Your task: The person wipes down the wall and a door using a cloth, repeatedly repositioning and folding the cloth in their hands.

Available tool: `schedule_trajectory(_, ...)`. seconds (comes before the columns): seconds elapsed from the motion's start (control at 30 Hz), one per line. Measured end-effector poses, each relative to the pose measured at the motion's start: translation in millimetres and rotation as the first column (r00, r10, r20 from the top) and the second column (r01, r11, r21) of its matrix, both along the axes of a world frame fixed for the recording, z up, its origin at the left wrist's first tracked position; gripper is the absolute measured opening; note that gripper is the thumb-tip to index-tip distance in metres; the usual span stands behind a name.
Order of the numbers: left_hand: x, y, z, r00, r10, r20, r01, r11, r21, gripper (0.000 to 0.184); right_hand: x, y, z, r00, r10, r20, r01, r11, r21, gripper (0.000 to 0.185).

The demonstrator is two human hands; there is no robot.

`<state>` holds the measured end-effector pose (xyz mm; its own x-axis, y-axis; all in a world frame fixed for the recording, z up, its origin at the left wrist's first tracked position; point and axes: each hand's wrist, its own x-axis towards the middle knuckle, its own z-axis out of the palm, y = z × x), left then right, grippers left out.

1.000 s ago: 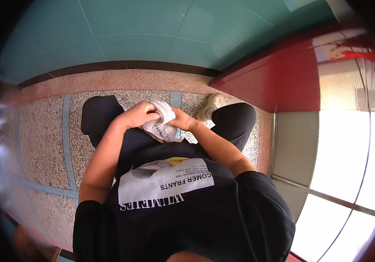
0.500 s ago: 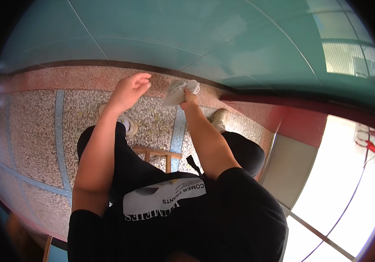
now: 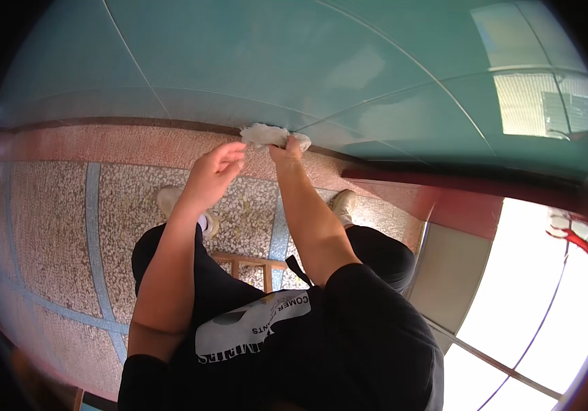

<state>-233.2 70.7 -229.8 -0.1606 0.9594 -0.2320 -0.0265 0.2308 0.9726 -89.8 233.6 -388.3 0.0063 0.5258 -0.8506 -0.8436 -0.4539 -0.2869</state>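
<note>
A crumpled whitish cloth point(image 3: 264, 135) is gripped in my right hand point(image 3: 290, 150) and lies along the foot of the green wall, at the dark strip. Part of it bunches out on the right of the fingers. My left hand point(image 3: 218, 171) hovers to the left, near the cloth's left end, with its fingers loosely bent, partly apart and nothing in them. The green wall point(image 3: 225, 61) rises just beyond both hands, shiny and tiled. Beneath them runs a reddish speckled border point(image 3: 129, 142).
A small wooden stool point(image 3: 251, 262) stands between my legs. My shoes point(image 3: 343, 203) rest on the speckled floor point(image 3: 136, 205), which has blue-grey strips. On the right are a dark red ledge point(image 3: 458, 188), a red object point(image 3: 585, 250), a dark cable point(image 3: 547, 312) and a bright pale floor.
My right hand has pushed the cloth up to the wall's foot, and the cloth now spreads leftward. My left hand has shifted slightly right. The view has tilted a little.
</note>
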Motion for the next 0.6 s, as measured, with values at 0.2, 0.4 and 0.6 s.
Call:
schedule_trajectory(0.2,-11,-3,-5,0.932,0.363,-0.022,-0.361,0.931,0.060,0.035,-31,-17,106,0.989,0.060,-0.138,-0.035,0.984,0.174,0.043)
schedule_trajectory(0.4,-29,-18,-6,0.671,0.700,0.245,-0.724,0.690,0.009,0.040,-76,-50,202,0.990,0.132,-0.050,-0.095,0.884,0.459,0.041)
schedule_trajectory(0.6,-81,-37,-41,0.344,0.891,0.297,-0.932,0.363,-0.007,0.047,-121,-104,260,0.662,0.342,0.667,-0.693,-0.059,0.718,0.044)
